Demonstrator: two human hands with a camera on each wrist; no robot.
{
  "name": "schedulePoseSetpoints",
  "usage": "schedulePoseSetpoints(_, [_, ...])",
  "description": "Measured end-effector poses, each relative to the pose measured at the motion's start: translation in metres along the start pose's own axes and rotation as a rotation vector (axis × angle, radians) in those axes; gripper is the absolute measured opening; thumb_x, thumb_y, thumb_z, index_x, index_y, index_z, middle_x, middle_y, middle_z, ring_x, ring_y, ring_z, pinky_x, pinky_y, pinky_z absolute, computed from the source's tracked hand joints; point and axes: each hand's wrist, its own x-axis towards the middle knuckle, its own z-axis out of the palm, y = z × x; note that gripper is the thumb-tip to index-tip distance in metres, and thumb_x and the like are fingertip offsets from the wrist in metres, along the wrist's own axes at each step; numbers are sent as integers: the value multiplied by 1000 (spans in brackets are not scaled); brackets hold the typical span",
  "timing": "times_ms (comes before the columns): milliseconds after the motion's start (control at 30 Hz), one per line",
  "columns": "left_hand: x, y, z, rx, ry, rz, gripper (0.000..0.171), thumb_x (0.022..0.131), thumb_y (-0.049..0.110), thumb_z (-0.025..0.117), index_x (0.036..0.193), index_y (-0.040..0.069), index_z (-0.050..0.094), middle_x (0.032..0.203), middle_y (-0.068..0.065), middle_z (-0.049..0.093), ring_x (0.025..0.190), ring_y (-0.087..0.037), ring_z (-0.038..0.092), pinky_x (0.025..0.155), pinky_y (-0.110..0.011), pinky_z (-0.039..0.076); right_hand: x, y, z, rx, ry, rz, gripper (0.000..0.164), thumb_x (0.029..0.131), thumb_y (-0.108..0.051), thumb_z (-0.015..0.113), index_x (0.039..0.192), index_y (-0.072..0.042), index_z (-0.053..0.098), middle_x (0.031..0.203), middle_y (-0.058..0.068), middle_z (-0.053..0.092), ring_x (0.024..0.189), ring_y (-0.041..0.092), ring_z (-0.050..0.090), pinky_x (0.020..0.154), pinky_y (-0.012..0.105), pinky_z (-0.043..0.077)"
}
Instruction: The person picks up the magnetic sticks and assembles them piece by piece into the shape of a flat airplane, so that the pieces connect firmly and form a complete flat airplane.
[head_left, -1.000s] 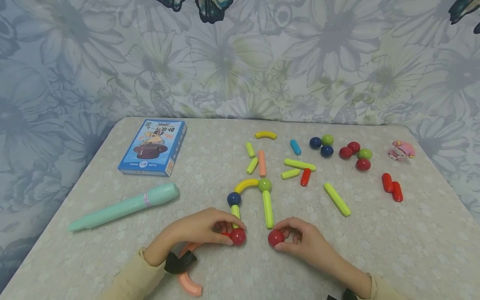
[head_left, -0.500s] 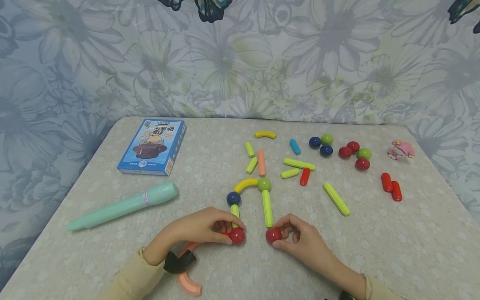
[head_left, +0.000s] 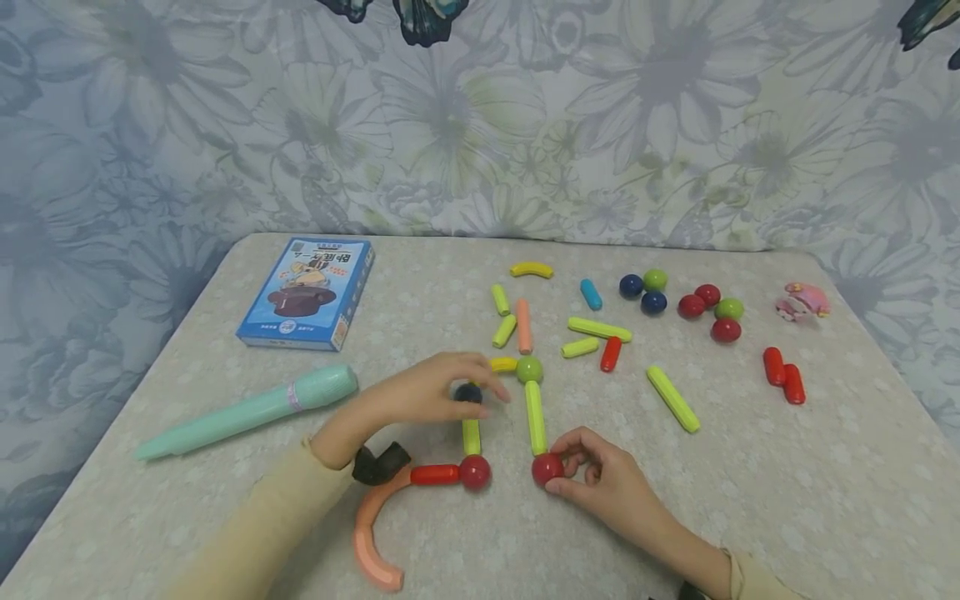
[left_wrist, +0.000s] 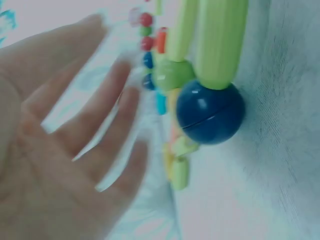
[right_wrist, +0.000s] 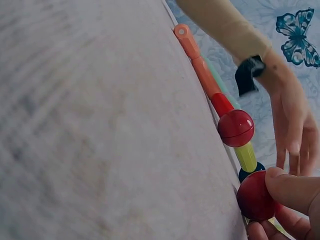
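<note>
My right hand (head_left: 611, 483) pinches a red ball (head_left: 547, 470) between thumb and fingers, at the near end of a long lime rod (head_left: 536, 418). That rod runs up to a green ball (head_left: 529, 369), and a yellow curved rod (head_left: 504, 365) joins it from the left. With fingers spread and nothing in them, my left hand (head_left: 423, 390) hovers over a dark blue ball (left_wrist: 211, 112), partly covering it in the head view. Below it a short lime rod (head_left: 471, 437) leads to another red ball (head_left: 475, 472), then a red rod (head_left: 435, 475) and peach curved rods (head_left: 367, 542).
Loose rods lie farther back, among them a peach rod (head_left: 524, 327) and a lime rod (head_left: 673, 398). Several balls (head_left: 691, 306) and a pink figure (head_left: 806, 298) are at the back right. On the left are a blue box (head_left: 307, 292) and a mint-green cylinder (head_left: 251, 414).
My left hand has let go of the left red ball and risen away from it, up toward the dark blue ball. My right hand has brought its red ball against the long lime rod's end.
</note>
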Motion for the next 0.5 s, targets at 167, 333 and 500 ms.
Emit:
schedulePoseSetpoints(167, [37, -14, 0, 112, -20, 37, 38, 84, 8, 70, 121, 12, 63, 137, -13, 43, 127, -23, 36, 102, -38, 29, 0, 1, -1, 15, -6, 0, 34, 72, -20, 82, 99, -14, 61, 82, -6, 61, 65, 12, 51, 52, 21, 39])
schedulePoseSetpoints(333, [58, -21, 4, 206, -98, -5, 40, 84, 9, 71, 123, 12, 62, 137, -14, 43, 126, -24, 38, 101, -36, 30, -1, 2, -1, 19, -7, 3, 34, 72, -20, 81, 99, -14, 61, 83, -5, 61, 64, 12, 51, 52, 21, 40])
schedulePoseSetpoints(500, [70, -21, 5, 317, -66, -37, 31, 83, 7, 71, 113, 15, 68, 125, -6, 54, 116, -19, 47, 97, -32, 34, 0, 2, 0, 17, -3, -2, 34, 72, -18, 82, 99, -14, 61, 83, -5, 60, 65, 12, 51, 53, 21, 40])
